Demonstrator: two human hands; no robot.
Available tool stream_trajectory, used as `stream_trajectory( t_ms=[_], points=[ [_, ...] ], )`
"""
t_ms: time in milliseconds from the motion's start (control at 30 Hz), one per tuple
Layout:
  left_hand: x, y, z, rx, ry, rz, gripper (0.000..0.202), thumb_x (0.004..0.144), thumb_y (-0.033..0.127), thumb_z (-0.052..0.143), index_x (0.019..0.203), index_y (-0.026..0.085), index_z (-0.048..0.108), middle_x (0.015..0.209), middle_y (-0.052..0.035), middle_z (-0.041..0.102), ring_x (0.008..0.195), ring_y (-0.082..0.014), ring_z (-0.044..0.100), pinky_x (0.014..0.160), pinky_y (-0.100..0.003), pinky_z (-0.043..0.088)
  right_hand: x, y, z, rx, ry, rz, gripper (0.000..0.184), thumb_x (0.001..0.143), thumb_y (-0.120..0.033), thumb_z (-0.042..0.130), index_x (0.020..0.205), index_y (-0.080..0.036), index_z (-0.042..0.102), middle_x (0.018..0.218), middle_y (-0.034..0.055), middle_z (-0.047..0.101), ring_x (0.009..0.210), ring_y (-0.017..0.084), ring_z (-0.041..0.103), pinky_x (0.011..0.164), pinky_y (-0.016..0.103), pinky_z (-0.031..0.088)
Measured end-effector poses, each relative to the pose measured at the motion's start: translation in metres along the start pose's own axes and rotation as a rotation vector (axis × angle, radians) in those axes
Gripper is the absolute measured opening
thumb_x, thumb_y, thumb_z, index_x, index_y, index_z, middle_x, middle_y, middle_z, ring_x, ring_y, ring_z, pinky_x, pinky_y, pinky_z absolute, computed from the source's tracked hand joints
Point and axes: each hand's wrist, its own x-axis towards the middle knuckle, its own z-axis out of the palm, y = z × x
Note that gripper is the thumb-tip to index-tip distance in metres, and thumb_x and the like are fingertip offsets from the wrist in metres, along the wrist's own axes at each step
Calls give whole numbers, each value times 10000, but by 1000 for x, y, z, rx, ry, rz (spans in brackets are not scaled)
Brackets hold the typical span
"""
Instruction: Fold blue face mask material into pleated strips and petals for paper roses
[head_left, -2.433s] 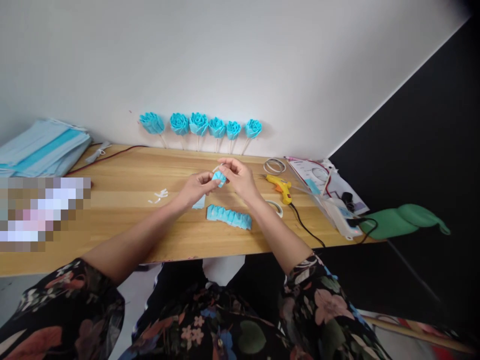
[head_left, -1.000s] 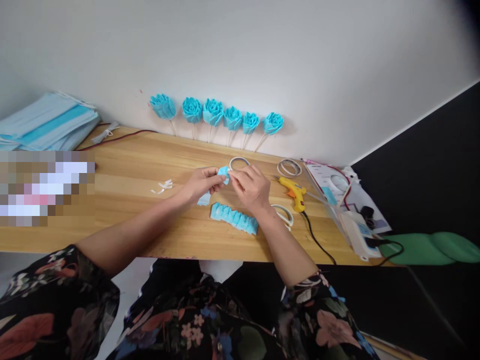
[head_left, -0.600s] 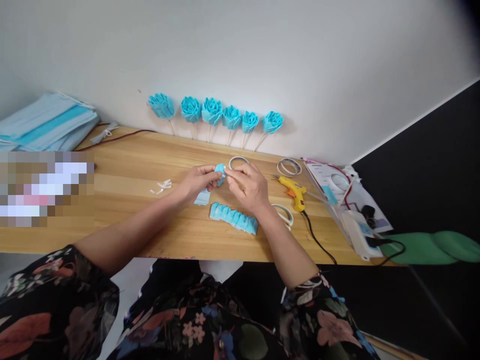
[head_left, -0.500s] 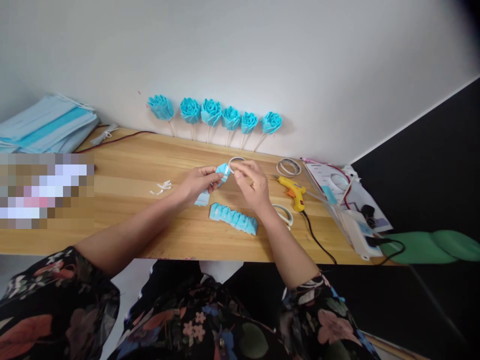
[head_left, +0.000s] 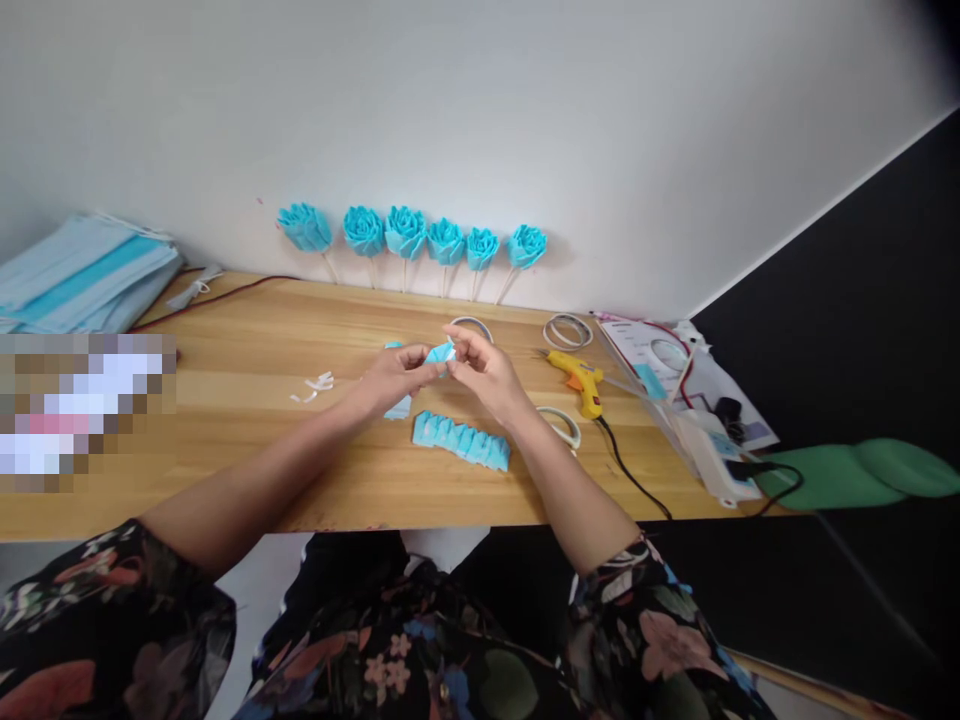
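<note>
My left hand (head_left: 390, 378) and my right hand (head_left: 484, 368) meet over the middle of the wooden table (head_left: 247, 440), both pinching a small folded blue piece (head_left: 439, 354) between their fingertips. A row of several folded blue pieces (head_left: 460, 439) lies on the table just below my right hand. Another blue scrap (head_left: 398, 408) rests under my left hand. A white tape ring (head_left: 472, 324) lies just behind my fingers.
Several blue roses on sticks (head_left: 406, 236) lean on the wall. A yellow glue gun (head_left: 575, 377) with a black cord, tape rolls (head_left: 568, 331) and a power strip (head_left: 709, 455) lie at the right. Stacked blue masks (head_left: 79, 285) sit far left, white scraps (head_left: 315, 386) nearby.
My right hand lifted off the blue piece and came back to pinch it with the left. The view shifted slightly right and down.
</note>
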Motion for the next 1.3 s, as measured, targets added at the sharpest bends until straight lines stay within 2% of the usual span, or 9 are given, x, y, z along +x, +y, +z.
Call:
stream_trajectory(
  t_ms=[233, 433, 533, 700, 800, 900, 1033, 1167, 1300],
  points=[
    [0, -1, -2, 33, 42, 31, 352, 764, 485, 678, 663, 176, 543, 557, 40, 451, 535, -92, 362, 540, -262, 237, -3, -10, -1, 57, 23, 24, 424, 828, -412, 679, 1224, -266, 643, 915, 5, 659, 860, 167, 618, 795, 320, 521],
    [-1, 2, 0, 24, 89, 36, 346, 761, 472, 684, 644, 183, 532, 535, 49, 430, 527, -91, 321, 536, -267, 219, -2, -10, -3, 8, 161, -20, 291, 852, -493, 657, 958, -223, 680, 810, 4, 671, 757, 146, 613, 731, 297, 508],
    [0, 1, 0, 42, 99, 51, 349, 767, 479, 683, 643, 186, 539, 540, 46, 439, 530, -94, 332, 530, -265, 217, -2, -6, -2, -87, 158, -60, 271, 826, -478, 686, 876, -211, 675, 813, 2, 683, 757, 138, 614, 721, 278, 497],
    [0, 1, 1, 76, 51, 0, 384, 752, 535, 688, 649, 183, 569, 531, 49, 429, 516, -92, 319, 512, -259, 210, -1, -1, -3, -182, 170, -80, 221, 826, -421, 679, 862, -203, 684, 792, -8, 683, 715, 122, 595, 686, 258, 476],
    [0, 6, 1, 10, 75, 8, 396, 751, 550, 689, 681, 171, 602, 614, 26, 521, 588, -103, 420, 558, -247, 306, -2, -3, -3, -218, 165, -87, 197, 828, -397, 671, 844, -201, 681, 766, -14, 675, 684, 116, 587, 668, 256, 469],
    [0, 8, 0, -83, 99, 24, 361, 760, 511, 690, 727, 158, 626, 675, 15, 568, 641, -108, 471, 622, -248, 364, -4, -7, 0, -261, 147, -113, 167, 836, -370, 656, 826, -204, 671, 768, -14, 683, 676, 116, 593, 662, 257, 474],
    [1, 4, -1, -143, 85, 35, 268, 728, 401, 726, 708, 152, 630, 654, 18, 562, 613, -99, 465, 596, -244, 364, -7, -10, 4, -352, 121, -166, 111, 851, -314, 633, 812, -213, 654, 758, -16, 686, 661, 119, 595, 660, 262, 484],
    [2, 3, -1, -180, 124, 12, 210, 733, 333, 707, 669, 153, 623, 620, 16, 556, 563, -86, 454, 546, -237, 361, -8, -11, 4, -478, 96, -264, 98, 892, -298, 601, 835, -229, 640, 838, 9, 711, 781, 154, 634, 771, 308, 512],
    [5, 5, -3, -211, 205, -22, 199, 760, 299, 676, 648, 157, 595, 593, 11, 569, 514, -80, 458, 521, -238, 373, -9, -14, -1, -454, 31, -336, 127, 946, -336, 565, 881, -241, 617, 1048, 41, 733, 1008, 190, 662, 911, 364, 509]
  ],
)
